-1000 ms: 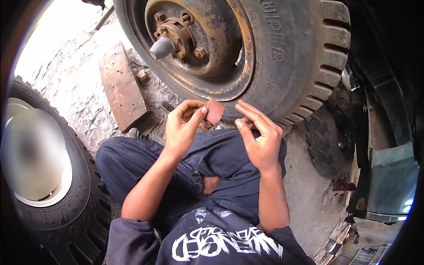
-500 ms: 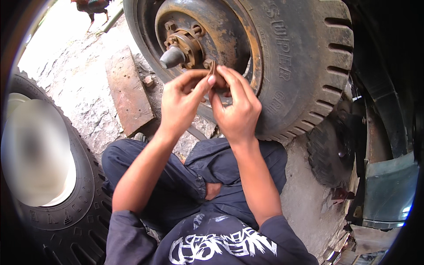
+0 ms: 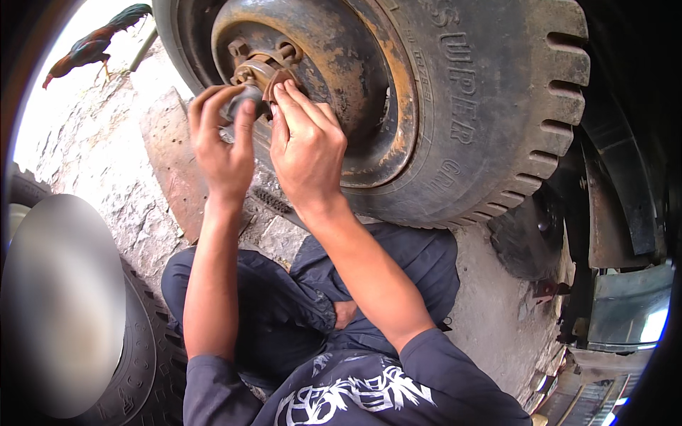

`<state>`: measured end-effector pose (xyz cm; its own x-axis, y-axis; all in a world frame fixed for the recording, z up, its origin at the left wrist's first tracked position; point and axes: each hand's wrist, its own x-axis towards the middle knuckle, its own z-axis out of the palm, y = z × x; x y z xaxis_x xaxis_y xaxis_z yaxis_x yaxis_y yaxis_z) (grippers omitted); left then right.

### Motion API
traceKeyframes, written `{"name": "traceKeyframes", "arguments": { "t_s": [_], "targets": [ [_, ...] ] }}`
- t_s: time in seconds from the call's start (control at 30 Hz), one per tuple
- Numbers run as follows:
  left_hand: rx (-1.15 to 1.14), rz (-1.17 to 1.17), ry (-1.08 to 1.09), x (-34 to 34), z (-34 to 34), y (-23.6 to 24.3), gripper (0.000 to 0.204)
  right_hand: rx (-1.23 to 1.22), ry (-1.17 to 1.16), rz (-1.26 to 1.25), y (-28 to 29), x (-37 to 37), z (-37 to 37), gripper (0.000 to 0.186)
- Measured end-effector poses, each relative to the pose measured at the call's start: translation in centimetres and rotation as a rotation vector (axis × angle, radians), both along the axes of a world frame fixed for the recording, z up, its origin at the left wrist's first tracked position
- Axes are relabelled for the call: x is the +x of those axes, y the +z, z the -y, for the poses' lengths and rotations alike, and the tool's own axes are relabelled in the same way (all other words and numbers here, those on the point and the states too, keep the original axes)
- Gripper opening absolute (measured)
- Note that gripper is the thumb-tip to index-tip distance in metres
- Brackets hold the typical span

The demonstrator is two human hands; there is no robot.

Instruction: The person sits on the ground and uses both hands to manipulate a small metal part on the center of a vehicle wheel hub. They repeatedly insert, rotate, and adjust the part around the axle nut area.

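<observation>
Head view: both hands work at the rusty wheel hub (image 3: 259, 67) of the big tyre (image 3: 490, 106). The left hand (image 3: 222, 145) cups the grey hub cap (image 3: 238, 99); the right hand (image 3: 307, 149) pinches a small brown gasket (image 3: 278, 79) (rust-coloured) against it. A rooster (image 3: 96, 39) stands behind.

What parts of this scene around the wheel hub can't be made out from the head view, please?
- Hub cap tip: mostly covered by the left hand.
- Small brown piece: largely behind the right hand; shape unclear.
- Tyre: top cut off by the frame edge.
- Second wheel's centre, lower left: blurred.
- Bird: too small for detail.
</observation>
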<state>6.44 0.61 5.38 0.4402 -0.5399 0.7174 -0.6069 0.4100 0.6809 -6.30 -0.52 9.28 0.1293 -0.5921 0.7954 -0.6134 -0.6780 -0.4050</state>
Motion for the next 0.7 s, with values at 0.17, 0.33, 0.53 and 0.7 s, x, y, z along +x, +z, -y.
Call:
{"name": "traceKeyframes", "arguments": {
  "t_s": [0.17, 0.33, 0.53, 0.7],
  "targets": [
    [0.034, -0.325, -0.093, 1.3, 2.1, -0.2, 0.028, -0.040, 0.038, 0.063, 0.4, 1.4, 1.3, 0.025],
    [0.082, -0.332, -0.103, 1.1, 2.9, -1.2, 0.032, -0.013, 0.050, 0.016, 0.0, 0.1, 0.4, 0.021],
    [0.021, -0.274, -0.084, 0.2, 3.0, -1.2, 0.029, -0.093, 0.059, 0.024, 0.2, 0.7, 1.9, 0.023],
    [0.055, -0.394, -0.136, 0.3, 2.9, -0.6, 0.028, -0.084, 0.080, 0.032, -0.2, 0.3, 1.7, 0.022]
  ]
}}
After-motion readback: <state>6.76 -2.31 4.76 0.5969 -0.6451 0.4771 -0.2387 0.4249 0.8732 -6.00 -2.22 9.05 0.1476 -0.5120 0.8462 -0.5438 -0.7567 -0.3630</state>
